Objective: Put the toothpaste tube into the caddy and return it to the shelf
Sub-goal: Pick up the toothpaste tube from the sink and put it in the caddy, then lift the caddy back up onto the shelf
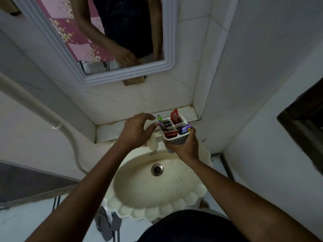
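Observation:
A white four-compartment caddy (pixel 174 139) is held from below and the side by my right hand (pixel 184 146), above the back rim of the sink. A red toothpaste tube (pixel 174 116) stands up out of its far compartment. Another red item lies in the near compartment, and a purple-green toothbrush (pixel 160 121) sticks out at the caddy's left. My left hand (pixel 135 131) hovers just left of the caddy, fingers spread, fingertips close to the toothbrush; it holds nothing. The tiled shelf (pixel 122 131) runs behind the sink, directly beyond the caddy.
A cream scalloped sink (pixel 139 189) with a drain (pixel 157 169) lies below my hands, its tap partly hidden under my left hand. A white-framed mirror (pixel 97 37) hangs above the shelf. A white pipe (pixel 43 110) runs down the left wall. Slippers lie on the floor.

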`<state>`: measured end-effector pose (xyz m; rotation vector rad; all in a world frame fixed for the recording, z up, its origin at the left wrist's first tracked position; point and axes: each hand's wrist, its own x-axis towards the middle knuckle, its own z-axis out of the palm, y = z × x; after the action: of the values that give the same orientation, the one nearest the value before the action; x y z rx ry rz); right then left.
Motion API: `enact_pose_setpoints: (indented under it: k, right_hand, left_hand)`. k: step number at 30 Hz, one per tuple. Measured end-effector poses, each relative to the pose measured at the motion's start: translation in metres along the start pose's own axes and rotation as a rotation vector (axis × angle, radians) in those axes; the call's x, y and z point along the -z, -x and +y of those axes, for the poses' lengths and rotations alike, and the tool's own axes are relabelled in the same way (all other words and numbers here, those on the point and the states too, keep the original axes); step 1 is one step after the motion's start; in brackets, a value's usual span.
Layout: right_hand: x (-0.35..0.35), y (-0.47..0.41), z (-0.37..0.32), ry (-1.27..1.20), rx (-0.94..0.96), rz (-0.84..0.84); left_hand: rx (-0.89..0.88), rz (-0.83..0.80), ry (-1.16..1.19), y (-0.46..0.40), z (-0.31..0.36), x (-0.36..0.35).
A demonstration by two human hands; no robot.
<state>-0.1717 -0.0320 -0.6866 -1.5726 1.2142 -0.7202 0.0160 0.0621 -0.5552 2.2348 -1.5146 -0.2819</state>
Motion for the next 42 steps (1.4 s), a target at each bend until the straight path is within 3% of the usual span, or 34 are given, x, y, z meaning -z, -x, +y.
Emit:
enact_pose_setpoints:
  k: [13,20,28,42]
  right_hand:
    - [0.035,0.022,-0.043,-0.042,0.187,0.219]
    - [0.098,0.025,-0.103,-0.138,0.39,0.186]
    - [0.192,0.034,-0.232,-0.212,0.596,0.221]
    - [0.312,0.057,-0.522,-0.348,0.862,0.395]
  left_hand:
    - [0.014,0.119,0.132,0.045,0.027,0.009]
    - [0.03,0.236,0.089,0.067,0.085,0.033]
    - [-0.045,0.474,0.057,0.068,0.17,0.11]
    - [-0.393,0.837,-0.056,0.014,0.31,0.351]
